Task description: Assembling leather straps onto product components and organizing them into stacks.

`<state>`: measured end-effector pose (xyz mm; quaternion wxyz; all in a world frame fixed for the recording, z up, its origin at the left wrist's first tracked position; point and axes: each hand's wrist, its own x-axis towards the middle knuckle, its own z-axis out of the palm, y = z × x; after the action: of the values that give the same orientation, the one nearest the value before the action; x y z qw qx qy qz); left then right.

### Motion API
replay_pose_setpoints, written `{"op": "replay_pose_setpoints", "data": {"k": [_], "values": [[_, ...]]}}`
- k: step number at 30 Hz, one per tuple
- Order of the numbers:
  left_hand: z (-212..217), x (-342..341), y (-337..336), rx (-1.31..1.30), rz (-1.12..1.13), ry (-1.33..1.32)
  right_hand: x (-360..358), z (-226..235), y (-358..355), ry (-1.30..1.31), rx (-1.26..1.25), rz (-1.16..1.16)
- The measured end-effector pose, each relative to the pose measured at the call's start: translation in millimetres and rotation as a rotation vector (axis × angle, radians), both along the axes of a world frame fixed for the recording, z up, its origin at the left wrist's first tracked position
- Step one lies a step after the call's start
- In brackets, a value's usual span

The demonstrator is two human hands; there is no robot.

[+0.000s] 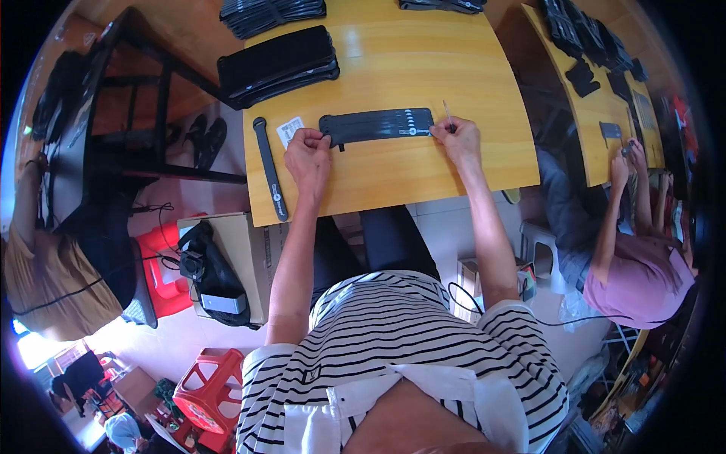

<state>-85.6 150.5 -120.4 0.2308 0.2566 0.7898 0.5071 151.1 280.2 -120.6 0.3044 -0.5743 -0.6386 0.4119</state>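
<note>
A flat black set of straps (378, 127), with a row of white marks near its right end, lies across the wooden table (378, 181) in front of me. My left hand (308, 157) pinches its left end between thumb and fingers. At the right end is my right hand (461, 144), closed round a small thin pointed tool (446, 112) whose tip sticks up away from me. Its fingertips also meet the strap set's corner. Left of my left hand lies a single black strap (270, 170) with a rounded end, beside a white printed label (289, 129).
Stacked black straps (278, 64) sit at the table's far left, with more bundles (272, 15) behind. A black-framed table (162, 113) stands left. A person in a pink shirt (639, 280) works at another table on the right. A cardboard box (253, 257) and red stool (212, 386) are on the floor.
</note>
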Motion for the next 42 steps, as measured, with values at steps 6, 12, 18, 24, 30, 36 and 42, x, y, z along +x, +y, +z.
{"op": "replay_pose_setpoints", "data": {"k": [6,12,18,24,30,36,42], "values": [[-3.5,0.3,-0.7,0.005,0.004,0.071,-5.2,8.3,-4.5,-0.009,-0.006,-0.001],[-10.1,-0.4,-2.7,0.049,-0.006,0.125,-6.5,9.9,-5.8,-0.030,-0.002,-0.016],[-3.5,0.4,-3.4,0.065,-0.021,0.120,-6.5,7.2,-5.0,-0.037,0.006,-0.009],[6.8,-3.2,-5.6,0.066,-0.057,-0.018,-1.7,0.3,-0.7,0.042,0.055,0.026],[11.2,-4.0,-14.2,0.103,-0.079,0.195,5.6,13.9,3.8,0.088,-0.025,-0.016],[10.6,40.2,9.9,-0.119,-0.390,1.018,-35.4,12.4,12.0,-0.530,0.595,-0.027],[-8.4,38.8,8.3,-0.167,-0.551,0.995,-56.6,6.7,2.7,-0.847,0.607,0.053]]}}
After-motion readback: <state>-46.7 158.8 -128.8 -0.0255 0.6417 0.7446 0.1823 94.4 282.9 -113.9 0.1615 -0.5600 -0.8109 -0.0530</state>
